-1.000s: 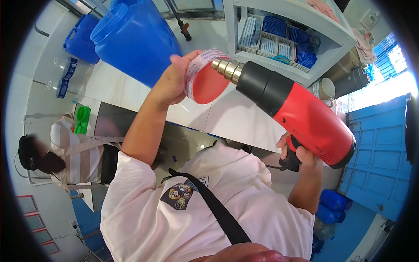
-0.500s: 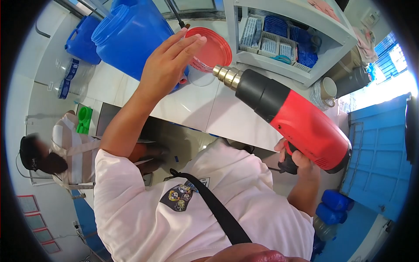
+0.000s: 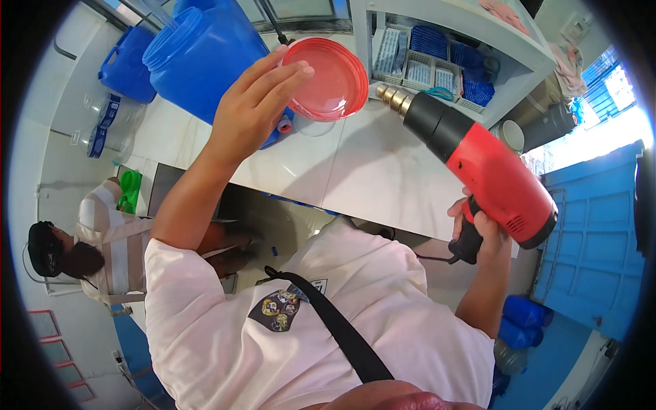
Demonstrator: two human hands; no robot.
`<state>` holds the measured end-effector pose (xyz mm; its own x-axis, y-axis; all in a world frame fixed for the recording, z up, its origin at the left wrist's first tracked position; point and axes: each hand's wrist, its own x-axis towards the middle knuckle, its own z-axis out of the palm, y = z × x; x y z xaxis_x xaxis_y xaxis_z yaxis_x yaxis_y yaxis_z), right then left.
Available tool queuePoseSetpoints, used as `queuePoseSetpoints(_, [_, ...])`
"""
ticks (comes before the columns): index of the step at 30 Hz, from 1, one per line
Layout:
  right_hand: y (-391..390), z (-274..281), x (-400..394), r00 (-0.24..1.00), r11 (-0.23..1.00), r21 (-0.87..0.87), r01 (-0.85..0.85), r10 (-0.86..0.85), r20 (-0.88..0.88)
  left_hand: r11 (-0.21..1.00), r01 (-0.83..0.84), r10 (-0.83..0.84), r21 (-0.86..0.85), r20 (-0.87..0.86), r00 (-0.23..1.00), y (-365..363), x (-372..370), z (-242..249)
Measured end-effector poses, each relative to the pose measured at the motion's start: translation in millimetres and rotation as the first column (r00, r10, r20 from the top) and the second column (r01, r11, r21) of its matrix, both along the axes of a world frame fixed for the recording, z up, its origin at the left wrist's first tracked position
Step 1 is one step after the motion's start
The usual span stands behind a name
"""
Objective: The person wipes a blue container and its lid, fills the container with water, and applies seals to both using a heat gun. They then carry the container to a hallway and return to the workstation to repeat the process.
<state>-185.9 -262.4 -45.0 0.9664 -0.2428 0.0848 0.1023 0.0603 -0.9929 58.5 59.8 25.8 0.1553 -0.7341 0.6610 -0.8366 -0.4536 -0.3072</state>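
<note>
My left hand (image 3: 256,102) is at the left edge of a round red lid (image 3: 331,82), its fingers straight and overlapping the rim. The thumb is hidden behind; the lid appears gripped between it and the fingers, tilted above the counter. In my right hand (image 3: 482,229) is a red and black heat gun (image 3: 495,171), held by its black handle. Its metal nozzle (image 3: 395,99) points up and left, a short gap to the right of the lid.
A tiled white counter (image 3: 383,164) runs below the lid. Large blue jugs (image 3: 212,65) stand at the left. On the right are a white shelf (image 3: 465,116) with baskets of packets and a mug (image 3: 509,135). Another person (image 3: 113,239) is at the far left.
The heat gun has moved right, its nozzle now farther from my left hand. The red lid has turned, showing more of its round face. My left hand has shifted slightly left and down.
</note>
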Motion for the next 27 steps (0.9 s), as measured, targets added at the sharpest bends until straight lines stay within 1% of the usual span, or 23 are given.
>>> queuePoseSetpoints(3, [-1,7,10,0.999,1.000,0.000,0.018,-0.018,0.040,1.000,0.016,-0.016,-0.005,0.005,1.000,-1,1,-1])
queuePoseSetpoints(6, [-6,8,8,0.999,0.998,-0.059,0.035,-0.035,0.007,1.000,0.023,-0.024,-0.002,-0.074,0.997,2,0,-6])
queuePoseSetpoints(7, [-9,6,5,1.000,0.998,-0.059,0.031,-0.031,0.004,0.974,-0.032,-0.090,-0.223,-0.515,0.853,1,-3,-15])
queuePoseSetpoints(8, [-14,3,0,0.999,1.000,-0.007,0.003,-0.004,-0.032,0.905,-0.181,-0.242,-0.386,-0.814,0.528,2,-4,-22])
queuePoseSetpoints(9, [-15,1,-3,0.997,0.999,0.045,-0.023,0.026,-0.066,0.904,-0.187,-0.240,-0.386,-0.816,0.526,5,-2,-27])
queuePoseSetpoints(10, [-14,-5,-6,0.997,0.999,0.045,-0.027,0.031,-0.071,0.864,-0.292,-0.350,-0.410,-0.906,0.237,8,1,-31])
queuePoseSetpoints(11, [-12,-13,-9,0.986,0.992,-0.035,-0.121,0.116,-0.118,0.826,-0.400,-0.457,-0.396,-0.887,-0.067,9,2,-37])
queuePoseSetpoints(12, [-11,-20,-13,0.964,0.970,-0.106,-0.217,0.196,-0.180,0.827,-0.408,-0.455,-0.388,-0.887,-0.080,9,2,-49])
queuePoseSetpoints(13, [-6,-21,-12,0.963,0.971,-0.102,-0.217,0.195,-0.187,0.795,-0.497,-0.503,-0.347,-0.836,-0.221,7,2,-61])
queuePoseSetpoints(14, [1,-20,-10,0.961,0.976,-0.042,-0.214,0.203,-0.188,0.764,-0.577,-0.551,-0.290,-0.758,-0.348,5,1,-73])
queuePoseSetpoints(15, [6,-21,-8,0.960,0.978,0.018,-0.210,0.209,-0.187,0.765,-0.578,-0.550,-0.286,-0.757,-0.353,4,0,-83])
queuePoseSetpoints(16, [-4,-38,-8,0.957,0.967,0.012,-0.255,0.254,-0.138,0.764,-0.594,-0.553,-0.251,-0.729,-0.404,4,0,-93])
queuePoseSetpoints(17, [-4,-34,-9,0.957,0.967,0.012,-0.255,0.254,-0.140,0.764,-0.608,-0.557,-0.217,-0.697,-0.452,6,-1,-104])
queuePoseSetpoints(18, [-4,-28,-9,0.955,0.986,0.052,-0.158,0.166,-0.247,0.778,-0.597,-0.555,-0.199,-0.664,-0.501,11,-1,-120])
queuePoseSetpoints(19, [-4,-24,-9,0.932,0.995,0.080,-0.057,0.082,-0.354,0.775,-0.600,-0.558,-0.199,-0.662,-0.500,14,-6,-135])
queuePoseSetpoints(20, [-9,-27,-12,0.921,0.997,0.068,-0.045,0.068,-0.384,0.797,-0.596,-0.508,-0.102,-0.648,-0.567,16,-13,-148])
queuePoseSetpoints(21, [-13,-31,-16,0.920,0.997,0.065,-0.052,0.073,-0.385,0.812,-0.583,-0.458,-0.006,-0.626,-0.631,16,-20,-160])
queuePoseSetpoints(22, [-18,-36,-21,0.923,0.993,0.056,-0.107,0.120,-0.366,0.809,-0.588,-0.464,-0.007,-0.623,-0.630,16,-25,-168])
queuePoseSetpoints(23, [-20,-38,-23,0.923,0.986,0.047,-0.161,0.167,-0.346,0.812,-0.582,-0.433,0.044,-0.623,-0.652,14,-31,-176])
queuePoseSetpoints(24, [-18,-37,-22,0.922,0.985,0.047,-0.164,0.169,-0.349,0.814,-0.573,-0.400,0.096,-0.621,-0.673,11,-34,-184])
queuePoseSetpoints(25, [-13,-34,-20,0.937,0.983,0.063,-0.173,0.184,-0.298,0.813,-0.574,-0.401,0.098,-0.620,-0.674,9,-34,-194])
queuePoseSetpoints(26, [-10,-32,-19,0.950,0.980,0.078,-0.182,0.196,-0.243,0.794,-0.607,-0.330,0.034,-0.815,-0.476,5,-34,-204])
queuePoseSetpoints(27, [-9,-30,-16,0.951,0.980,0.077,-0.181,0.195,-0.241,0.783,-0.621,-0.236,-0.041,-0.943,-0.235,4,-31,-211])
